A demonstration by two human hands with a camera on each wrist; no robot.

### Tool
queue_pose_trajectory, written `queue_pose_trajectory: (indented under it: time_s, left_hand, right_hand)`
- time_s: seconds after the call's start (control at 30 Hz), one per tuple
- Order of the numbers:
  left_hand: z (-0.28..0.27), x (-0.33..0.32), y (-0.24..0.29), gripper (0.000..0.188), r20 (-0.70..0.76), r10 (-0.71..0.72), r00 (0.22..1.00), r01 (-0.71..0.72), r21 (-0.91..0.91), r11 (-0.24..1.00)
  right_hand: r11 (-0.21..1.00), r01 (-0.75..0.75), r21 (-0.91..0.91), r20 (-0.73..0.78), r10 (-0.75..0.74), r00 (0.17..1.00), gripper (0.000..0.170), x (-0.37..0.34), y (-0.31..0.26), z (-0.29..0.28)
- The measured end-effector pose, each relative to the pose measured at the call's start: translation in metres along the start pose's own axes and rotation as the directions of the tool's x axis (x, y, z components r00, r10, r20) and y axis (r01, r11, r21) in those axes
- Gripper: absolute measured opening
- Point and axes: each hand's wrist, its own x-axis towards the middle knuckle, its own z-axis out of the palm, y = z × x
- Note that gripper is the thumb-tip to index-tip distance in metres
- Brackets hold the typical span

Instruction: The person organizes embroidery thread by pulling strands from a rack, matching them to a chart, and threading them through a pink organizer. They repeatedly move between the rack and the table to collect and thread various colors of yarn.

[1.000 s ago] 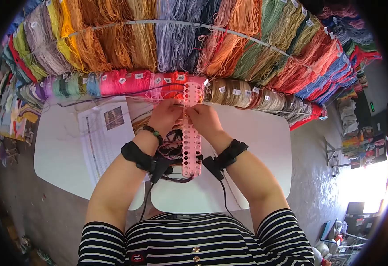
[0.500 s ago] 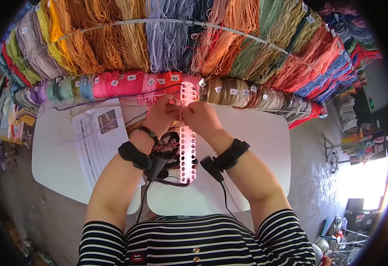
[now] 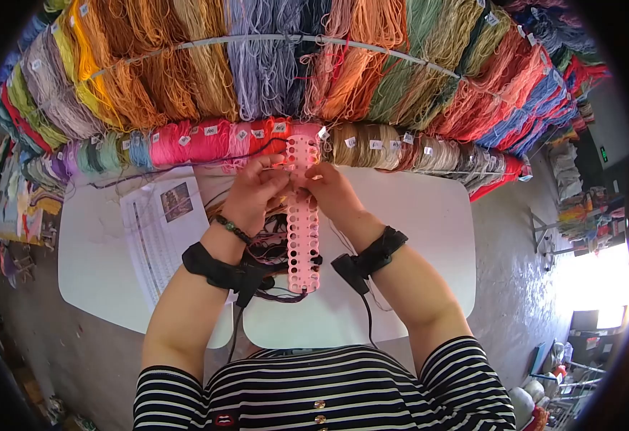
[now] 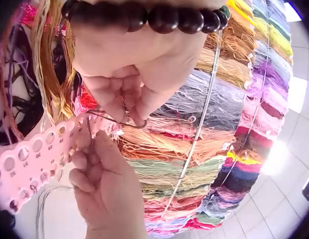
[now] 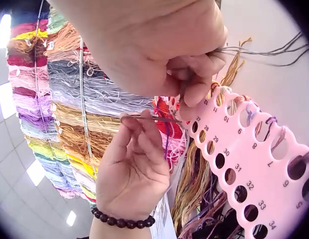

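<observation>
A long pink thread organizer card (image 3: 302, 251) with numbered holes along both edges lies lengthwise before me. My left hand (image 3: 253, 194) is at its left edge near the far end, pinching a dark grey embroidery thread (image 5: 154, 118) between thumb and fingertips. That thread runs taut from the fingertips to the card's edge by hole 27. On the opposite side, my right hand (image 3: 332, 192) has its fingers curled at the card, with grey strands (image 5: 264, 52) trailing out from them. Its fingertips partly hide the holes there. Brown and gold thread bundles (image 4: 57, 59) hang from other holes.
A printed chart sheet (image 3: 160, 237) lies left on the white table (image 3: 401, 237). Dark thread bundles (image 3: 268, 248) lie beside the card. Tagged skeins (image 3: 372, 140) in many colours line the table's far side. Wrist camera cables (image 3: 368, 316) hang over the near edge.
The hands were close together over the card; the left has drawn away leftward, so the card shows between them. The right has shifted slightly right and stays at the card.
</observation>
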Motion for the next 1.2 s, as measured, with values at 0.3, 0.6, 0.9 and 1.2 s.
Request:
queue_pose_trajectory:
  time_s: [0.3, 0.6, 0.9, 1.2]
  left_hand:
    - [0.001, 0.01, -0.029, 0.054, 0.245, 0.161, 0.956, -0.279, 0.596, 0.753]
    - [-0.037, -0.02, 0.045, 0.025, -0.284, 0.268, 0.921, -0.115, 0.457, 0.882]
    - [-0.246, -0.12, 0.149, 0.046, -0.71, 0.374, 0.596, -0.484, 0.054, 0.874]
    - [-0.233, -0.24, 0.036, 0.038, -0.513, 0.497, 0.7, 0.231, 0.821, 0.522]
  right_hand:
    - [0.992, 0.048, -0.115, -0.226, -0.074, 0.971, 0.027, -0.02, 0.001, -0.011]
    - [0.998, -0.008, -0.054, -0.112, 0.002, 0.994, 0.026, -0.006, 0.035, -0.015]
    - [0.995, -0.031, -0.09, -0.117, 0.02, 0.993, 0.024, -0.001, 0.047, -0.023]
    - [0.995, 0.03, -0.093, -0.175, -0.046, 0.983, 0.047, -0.035, 0.062, -0.025]
